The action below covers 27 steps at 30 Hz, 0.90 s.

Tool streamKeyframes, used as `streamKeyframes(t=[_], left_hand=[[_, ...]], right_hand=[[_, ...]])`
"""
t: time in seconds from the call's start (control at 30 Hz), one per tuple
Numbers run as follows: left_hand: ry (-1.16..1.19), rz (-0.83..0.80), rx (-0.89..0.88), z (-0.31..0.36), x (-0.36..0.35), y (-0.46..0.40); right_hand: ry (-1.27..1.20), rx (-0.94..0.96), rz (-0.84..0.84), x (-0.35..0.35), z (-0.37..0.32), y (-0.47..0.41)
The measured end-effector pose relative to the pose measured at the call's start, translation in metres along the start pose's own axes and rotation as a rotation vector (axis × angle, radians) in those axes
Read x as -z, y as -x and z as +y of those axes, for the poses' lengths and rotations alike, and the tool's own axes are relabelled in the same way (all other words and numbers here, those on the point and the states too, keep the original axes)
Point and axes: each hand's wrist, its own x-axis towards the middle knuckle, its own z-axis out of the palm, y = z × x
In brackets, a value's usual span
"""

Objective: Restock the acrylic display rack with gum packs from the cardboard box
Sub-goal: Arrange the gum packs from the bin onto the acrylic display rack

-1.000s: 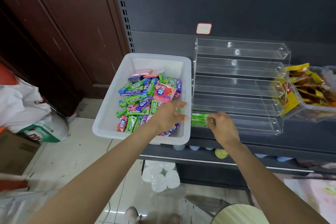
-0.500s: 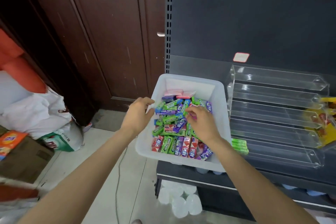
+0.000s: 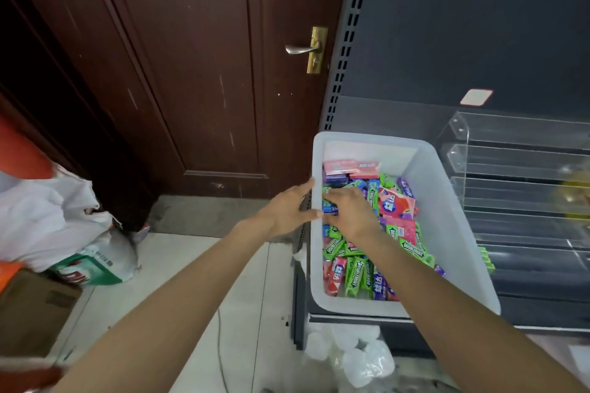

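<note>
In the white bin [image 3: 447,233], right hand [image 3: 354,217] on gum packs [image 3: 357,274], grip hidden, left hand [image 3: 289,207] flat against rim.

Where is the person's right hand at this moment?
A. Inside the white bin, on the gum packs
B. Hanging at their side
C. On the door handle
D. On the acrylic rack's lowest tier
A: the right hand reaches into the white bin, its fingers down among the gum packs, well left of the acrylic rack.

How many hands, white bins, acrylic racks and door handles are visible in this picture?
Hands: 2, left hand and right hand
White bin: 1
Acrylic rack: 1
Door handle: 1
Total: 5
</note>
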Motion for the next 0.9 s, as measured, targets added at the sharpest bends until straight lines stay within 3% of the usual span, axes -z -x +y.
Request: streamKeyframes(t=[0.13, 0.3, 0.43, 0.53, 0.7, 0.8, 0.9], left_hand=[[-0.018, 0.047, -0.051, -0.006, 0.0, -0.003], [0.077, 0.338, -0.091, 0.005, 0.002, -0.004], [0.378, 0.171, -0.057, 0.029, 0.005, -0.008], [0.608, 0.147, -0.025, 0.041, 0.004, -0.015], [0.592, 0.253, -0.009, 0.033, 0.005, -0.027], [0.542, 0.28, -0.001, 0.027, 0.009, -0.029], [0.496, 0.326, -0.022, 0.019, 0.016, -0.029]], right_hand=[[-0.009, -0.031, 0.073, 0.001, -0.001, -0.001], [-0.256, -0.123, 0.362, 0.015, 0.001, 0.011], [-0.273, -0.116, 0.503, 0.023, -0.003, 0.019], [-0.344, -0.051, 0.469, 0.025, -0.007, 0.019], [-0.535, -0.018, 0.314, 0.03, 0.009, 0.015], [-0.414, -0.061, 0.33, 0.027, 0.029, 0.004], [-0.222, -0.067, 0.185, 0.024, 0.043, -0.013]])
